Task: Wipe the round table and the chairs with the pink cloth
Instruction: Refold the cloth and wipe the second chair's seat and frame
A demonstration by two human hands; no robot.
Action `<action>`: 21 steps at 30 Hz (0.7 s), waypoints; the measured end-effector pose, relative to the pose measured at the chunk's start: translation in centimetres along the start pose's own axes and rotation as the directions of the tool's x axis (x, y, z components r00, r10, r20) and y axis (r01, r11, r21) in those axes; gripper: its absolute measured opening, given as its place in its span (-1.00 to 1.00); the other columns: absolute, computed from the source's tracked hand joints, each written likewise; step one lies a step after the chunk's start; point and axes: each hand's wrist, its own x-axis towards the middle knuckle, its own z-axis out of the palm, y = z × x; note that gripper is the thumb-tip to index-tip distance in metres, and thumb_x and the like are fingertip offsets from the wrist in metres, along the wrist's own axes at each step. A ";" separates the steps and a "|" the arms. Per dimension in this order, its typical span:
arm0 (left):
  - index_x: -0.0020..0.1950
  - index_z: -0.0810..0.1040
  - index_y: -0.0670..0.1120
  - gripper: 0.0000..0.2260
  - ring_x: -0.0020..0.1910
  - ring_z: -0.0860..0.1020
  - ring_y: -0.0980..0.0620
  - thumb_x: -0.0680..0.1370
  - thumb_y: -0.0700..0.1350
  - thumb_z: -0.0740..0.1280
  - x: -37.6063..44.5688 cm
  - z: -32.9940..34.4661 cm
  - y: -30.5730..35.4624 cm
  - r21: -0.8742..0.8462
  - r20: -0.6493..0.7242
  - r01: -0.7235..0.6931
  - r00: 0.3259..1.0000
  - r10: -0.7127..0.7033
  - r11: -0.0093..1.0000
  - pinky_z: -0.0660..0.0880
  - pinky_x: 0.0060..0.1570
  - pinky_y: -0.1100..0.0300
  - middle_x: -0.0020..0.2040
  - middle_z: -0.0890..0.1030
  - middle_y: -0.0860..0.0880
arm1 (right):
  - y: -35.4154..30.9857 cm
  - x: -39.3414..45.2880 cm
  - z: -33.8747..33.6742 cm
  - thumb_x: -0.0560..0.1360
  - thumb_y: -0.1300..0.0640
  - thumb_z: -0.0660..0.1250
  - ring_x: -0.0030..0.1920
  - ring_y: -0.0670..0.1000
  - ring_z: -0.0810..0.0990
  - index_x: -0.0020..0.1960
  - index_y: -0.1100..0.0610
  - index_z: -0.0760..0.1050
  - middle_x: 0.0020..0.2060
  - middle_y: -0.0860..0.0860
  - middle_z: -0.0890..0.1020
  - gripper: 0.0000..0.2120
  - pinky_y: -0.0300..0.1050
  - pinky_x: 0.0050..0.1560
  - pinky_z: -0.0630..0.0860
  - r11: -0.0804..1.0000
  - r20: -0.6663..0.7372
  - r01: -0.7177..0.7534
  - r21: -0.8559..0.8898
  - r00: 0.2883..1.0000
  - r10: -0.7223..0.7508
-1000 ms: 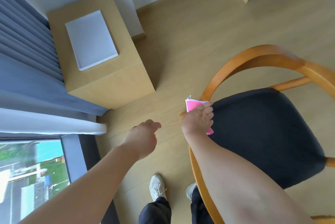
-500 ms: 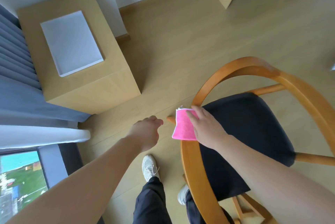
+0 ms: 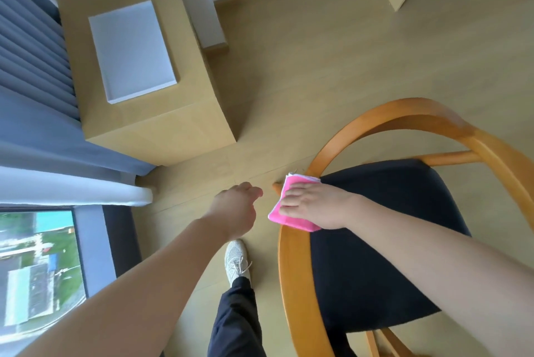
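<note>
A wooden chair (image 3: 404, 113) with a curved orange-brown rail and a dark seat (image 3: 375, 255) fills the lower right. My right hand (image 3: 315, 206) presses the folded pink cloth (image 3: 281, 213) flat onto the left bend of the chair rail, fingers spread over it. My left hand (image 3: 235, 209) hovers just left of the cloth over the floor, fingers loosely curled and holding nothing. The round table is out of view.
A light wooden cabinet (image 3: 150, 125) with a white rectangular box (image 3: 130, 50) on top stands at upper left. Grey curtains (image 3: 29, 53) and a window (image 3: 37, 270) line the left side. My white shoe (image 3: 237, 261) is on the wooden floor (image 3: 332, 53) beside the chair.
My right hand has slid the pink cloth along the chair rail toward me, from the rail's upper bend to its left side. My left hand has stayed near the same spot.
</note>
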 end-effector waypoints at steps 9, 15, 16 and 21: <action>0.37 0.36 0.11 -0.60 0.19 0.45 0.03 0.56 -0.17 0.12 3.4 -0.8 3.0 0.033 0.009 -0.024 1.000 0.024 0.999 0.38 0.04 0.18 0.26 0.45 0.11 | 7.7 -1.9 -0.8 0.49 0.17 0.36 0.32 0.07 0.41 0.36 0.11 0.37 0.31 0.03 0.49 -0.54 0.01 0.43 0.22 0.943 -0.191 -0.316 -0.107 0.937 0.293; 0.37 0.36 0.12 -0.62 0.21 0.44 0.05 0.57 -0.14 0.11 6.1 -2.8 4.5 0.078 -0.019 -0.069 0.997 0.071 0.995 0.38 0.03 0.21 0.27 0.45 0.12 | 9.6 -3.3 -1.1 0.49 0.14 0.37 0.27 0.07 0.43 0.38 0.12 0.34 0.28 0.03 0.49 -0.51 0.01 0.39 0.24 0.931 -0.230 -0.338 -0.140 0.925 0.302; 0.37 0.36 0.12 -0.62 0.21 0.44 0.05 0.58 -0.15 0.10 6.4 -3.1 4.7 0.084 -0.020 -0.072 0.997 0.074 0.994 0.39 0.04 0.21 0.26 0.45 0.12 | 10.2 -3.8 -1.3 0.47 0.13 0.39 0.26 0.07 0.43 0.38 0.12 0.33 0.27 0.03 0.49 -0.48 0.00 0.38 0.24 0.924 -0.234 -0.354 -0.146 0.920 0.315; 0.37 0.36 0.12 -0.62 0.14 0.48 0.05 0.58 -0.15 0.10 7.7 -3.7 5.9 0.062 -0.055 -0.084 0.995 0.088 0.995 0.46 0.04 0.20 0.24 0.47 0.12 | 12.7 -5.9 -2.1 0.44 0.14 0.41 0.25 0.07 0.43 0.40 0.11 0.31 0.26 0.03 0.49 -0.43 -0.03 0.38 0.23 0.901 -0.232 -0.411 -0.141 0.898 0.373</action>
